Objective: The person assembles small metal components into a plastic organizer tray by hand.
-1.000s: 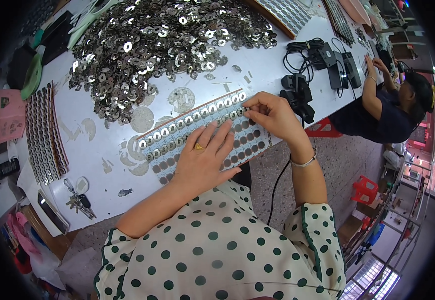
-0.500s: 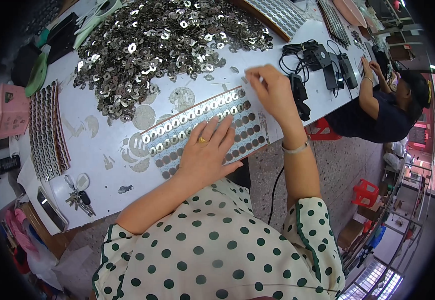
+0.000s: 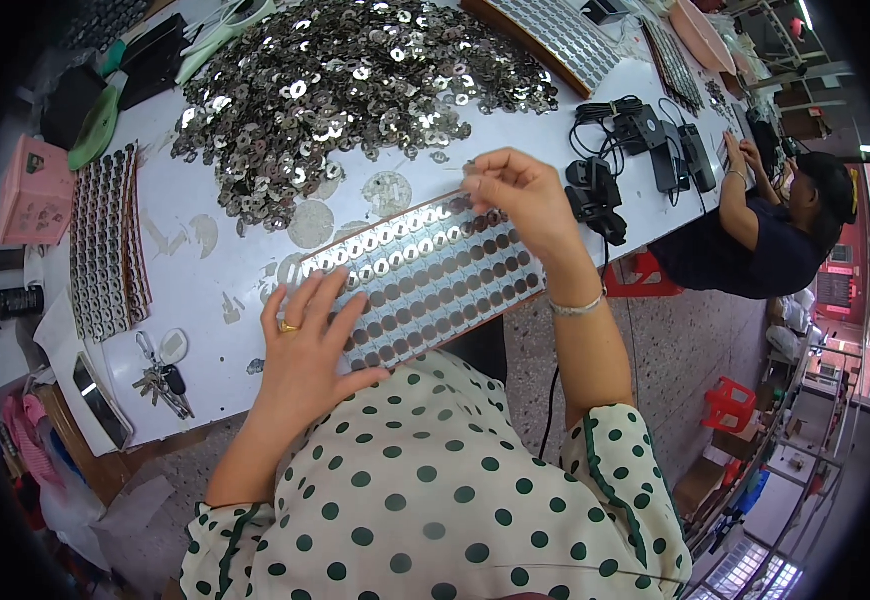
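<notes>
The board (image 3: 435, 290) seemed light, stiff, best edge-held; the left hand (image 3: 305, 340) lay spread at its left, the right hand (image 3: 528, 195) half-curled, grip indeterminable.

A smooth white tabletop (image 3: 217, 345) bears a broad heap of small, silvery, flat metal rings (image 3: 355, 90). Near its front edge lies a light-blue rectangular panel with rows of round discs (image 3: 425, 292). To the left lie a stack of long, silver-studded strips (image 3: 105, 250), a metal key bunch with a black fob (image 3: 163, 384) and a dark-screened rectangular phone (image 3: 98, 398); to the right, black box-shaped power adapters (image 3: 669, 165).
</notes>
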The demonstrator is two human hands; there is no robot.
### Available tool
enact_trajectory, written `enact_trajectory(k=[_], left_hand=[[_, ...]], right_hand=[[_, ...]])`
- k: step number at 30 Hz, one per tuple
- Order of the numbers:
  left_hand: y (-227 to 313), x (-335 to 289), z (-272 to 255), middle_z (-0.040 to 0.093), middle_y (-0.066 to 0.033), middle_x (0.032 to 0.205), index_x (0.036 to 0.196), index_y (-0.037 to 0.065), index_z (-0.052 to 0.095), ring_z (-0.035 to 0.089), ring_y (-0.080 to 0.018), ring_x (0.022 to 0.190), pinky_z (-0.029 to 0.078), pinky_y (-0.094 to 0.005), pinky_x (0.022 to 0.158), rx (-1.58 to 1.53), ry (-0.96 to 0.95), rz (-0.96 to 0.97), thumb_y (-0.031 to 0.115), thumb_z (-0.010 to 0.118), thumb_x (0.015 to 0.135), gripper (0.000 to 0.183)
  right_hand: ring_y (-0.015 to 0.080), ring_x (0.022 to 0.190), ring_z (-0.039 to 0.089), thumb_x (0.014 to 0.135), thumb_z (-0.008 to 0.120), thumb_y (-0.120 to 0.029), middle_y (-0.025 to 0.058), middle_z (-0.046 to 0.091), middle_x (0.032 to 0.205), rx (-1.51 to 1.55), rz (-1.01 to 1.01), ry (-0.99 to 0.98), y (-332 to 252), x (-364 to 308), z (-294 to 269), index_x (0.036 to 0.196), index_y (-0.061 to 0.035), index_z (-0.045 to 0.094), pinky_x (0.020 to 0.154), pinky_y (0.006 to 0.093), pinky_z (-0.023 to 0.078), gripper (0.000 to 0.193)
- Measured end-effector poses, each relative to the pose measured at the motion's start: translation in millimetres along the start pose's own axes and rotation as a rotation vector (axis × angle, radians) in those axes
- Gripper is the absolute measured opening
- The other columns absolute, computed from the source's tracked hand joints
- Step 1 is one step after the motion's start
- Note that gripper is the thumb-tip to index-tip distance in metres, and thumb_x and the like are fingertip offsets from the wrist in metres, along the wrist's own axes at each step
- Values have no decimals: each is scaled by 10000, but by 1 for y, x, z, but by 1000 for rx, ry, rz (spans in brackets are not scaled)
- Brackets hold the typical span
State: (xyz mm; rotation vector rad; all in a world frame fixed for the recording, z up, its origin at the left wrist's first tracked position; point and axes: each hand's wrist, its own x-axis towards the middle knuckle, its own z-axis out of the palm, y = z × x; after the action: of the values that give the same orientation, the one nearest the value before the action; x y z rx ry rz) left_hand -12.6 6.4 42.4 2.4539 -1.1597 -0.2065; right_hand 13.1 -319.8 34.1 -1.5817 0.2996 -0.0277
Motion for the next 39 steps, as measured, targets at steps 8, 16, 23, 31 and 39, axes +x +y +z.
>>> enact_trajectory(k=[8,16,23,31,39], left_hand=[[-2,12,37,494,-106,1500,1304,82,630,410,-292,1414,199,-555,1177,-35,184,-62,452,805,783,663],[-9,22,26,664,-33,1184,1091,138,723,573,-232,1100,340,-387,985,-605,509,-156,193,771,865,238],[-11,9,26,682,-70,1136,996,60,719,611,-222,1066,466,-341,945,-680,479,-182,62,725,894,103],[-17,5,28,657,-72,1189,1093,77,674,588,-278,1128,432,-411,990,-808,390,-170,185,764,872,262],[-22,-2,30,470,-52,1532,1413,60,536,365,-268,1460,124,-589,1193,-100,182,-118,541,854,642,963]], right_hand=[[108,728,688,1034,604,-108,95,738,931,471,283,-228,5,-51,54,1188,39,685,642,246,595,228],[79,612,634,1033,621,-139,57,703,838,512,463,-327,8,-74,90,1115,19,719,528,225,544,204],[66,672,630,976,703,-96,35,696,875,111,172,-259,13,-79,108,1071,-12,710,574,212,538,127],[100,759,692,956,700,-29,65,708,910,275,152,-256,17,-68,103,1138,-8,675,570,226,576,185],[110,647,692,954,689,-37,83,726,917,131,357,-236,17,-64,102,1041,-1,708,438,208,523,97]])
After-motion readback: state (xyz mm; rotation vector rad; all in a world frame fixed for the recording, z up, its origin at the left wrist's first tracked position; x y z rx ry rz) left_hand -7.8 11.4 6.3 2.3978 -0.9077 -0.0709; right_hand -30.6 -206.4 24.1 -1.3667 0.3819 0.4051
